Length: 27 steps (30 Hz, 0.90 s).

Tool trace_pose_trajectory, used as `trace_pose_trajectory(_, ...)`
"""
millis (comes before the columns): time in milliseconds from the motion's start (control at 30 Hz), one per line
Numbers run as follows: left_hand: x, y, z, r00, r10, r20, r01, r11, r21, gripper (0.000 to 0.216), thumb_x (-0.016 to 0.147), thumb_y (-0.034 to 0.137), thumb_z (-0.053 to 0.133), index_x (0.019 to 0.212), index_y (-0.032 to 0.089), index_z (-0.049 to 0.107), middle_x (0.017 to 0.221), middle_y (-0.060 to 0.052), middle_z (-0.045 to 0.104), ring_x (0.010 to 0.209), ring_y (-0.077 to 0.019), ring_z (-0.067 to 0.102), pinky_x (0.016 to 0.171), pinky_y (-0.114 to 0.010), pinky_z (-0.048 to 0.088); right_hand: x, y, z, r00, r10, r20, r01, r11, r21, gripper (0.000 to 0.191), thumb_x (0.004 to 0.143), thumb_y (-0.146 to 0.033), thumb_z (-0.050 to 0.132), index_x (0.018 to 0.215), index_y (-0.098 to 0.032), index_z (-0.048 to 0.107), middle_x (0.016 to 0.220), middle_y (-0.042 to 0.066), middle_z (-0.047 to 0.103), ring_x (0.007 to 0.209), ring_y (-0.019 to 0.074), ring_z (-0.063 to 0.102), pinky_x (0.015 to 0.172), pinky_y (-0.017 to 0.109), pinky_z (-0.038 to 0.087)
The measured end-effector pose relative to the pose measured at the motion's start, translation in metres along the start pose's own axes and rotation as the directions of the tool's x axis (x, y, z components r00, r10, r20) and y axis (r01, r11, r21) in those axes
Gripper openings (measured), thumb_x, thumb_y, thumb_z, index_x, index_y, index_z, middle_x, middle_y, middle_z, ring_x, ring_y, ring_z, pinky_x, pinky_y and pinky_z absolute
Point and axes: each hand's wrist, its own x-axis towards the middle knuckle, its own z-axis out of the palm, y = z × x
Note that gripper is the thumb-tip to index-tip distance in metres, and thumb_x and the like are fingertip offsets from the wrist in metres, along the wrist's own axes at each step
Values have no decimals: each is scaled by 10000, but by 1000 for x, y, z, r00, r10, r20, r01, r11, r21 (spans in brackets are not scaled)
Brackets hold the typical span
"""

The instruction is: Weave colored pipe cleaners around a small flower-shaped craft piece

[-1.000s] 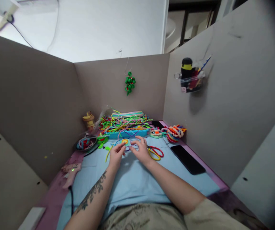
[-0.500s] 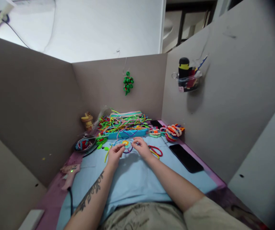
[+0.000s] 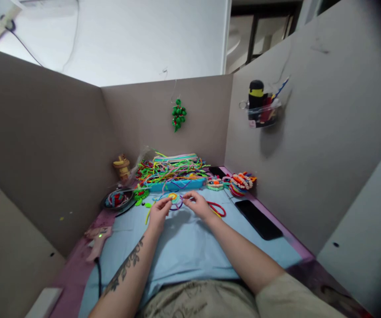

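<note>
My left hand and my right hand rest on the light blue mat, close together, both pinching a small coiled pipe-cleaner piece in blue, yellow and red with a purple strand. Fingers of both hands are curled on it. Red and yellow scissors lie just right of my right hand. Behind the hands, a blue tray holds a heap of coloured pipe cleaners.
A black phone lies at the right. A small metal bowl and a pink glue gun sit at the left. Finished woven pieces lie at the back right. Grey partition walls enclose the desk; a green ornament hangs on the back wall.
Both hands have stayed on the coiled piece with small finger shifts; my right hand's fingers have curled in more. The view has shifted slightly.
</note>
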Motion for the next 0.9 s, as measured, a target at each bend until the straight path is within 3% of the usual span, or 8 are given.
trace_pose_trajectory(167,-1,0,0,1000,4,27,-4,1000,-6,350,651,369,690,905,129,672,492,50,481,424,-52,345,419,-189,246,0,-2,1,997,70,42,-72,996,48,190,693,-350,611,677,-160,610,656,5,594,641,139,529,638,261,418)
trace_pose_trajectory(433,-4,-1,1,996,1,89,-1,1000,5,335,648,366,689,868,115,657,488,53,460,411,-45,312,410,-189,210,0,-2,2,994,52,-100,-61,994,-96,140,666,-298,618,656,-161,643,669,27,616,670,160,537,655,273,412)
trace_pose_trajectory(667,-3,-1,3,993,34,115,-39,998,42,343,732,390,605,957,131,591,516,67,405,408,-50,328,402,-180,235,0,2,3,991,122,58,-125,991,42,223,686,-373,592,644,-155,599,599,-10,560,585,128,489,592,247,384)
trace_pose_trajectory(800,-7,2,7,979,199,-32,-186,951,246,384,785,389,541,1096,165,525,753,-6,550,491,-72,447,459,-197,357,-1,7,7,992,102,-74,-104,994,-26,226,722,-371,567,651,-157,580,594,-17,522,577,123,459,571,236,365)
trace_pose_trajectory(900,-12,2,8,964,267,-6,-249,904,349,358,791,372,542,1086,169,546,738,-15,583,491,-81,450,463,-200,364,-3,9,9,987,28,-158,-41,996,-83,223,752,-366,544,675,-161,587,648,1,543,634,139,482,607,244,381)
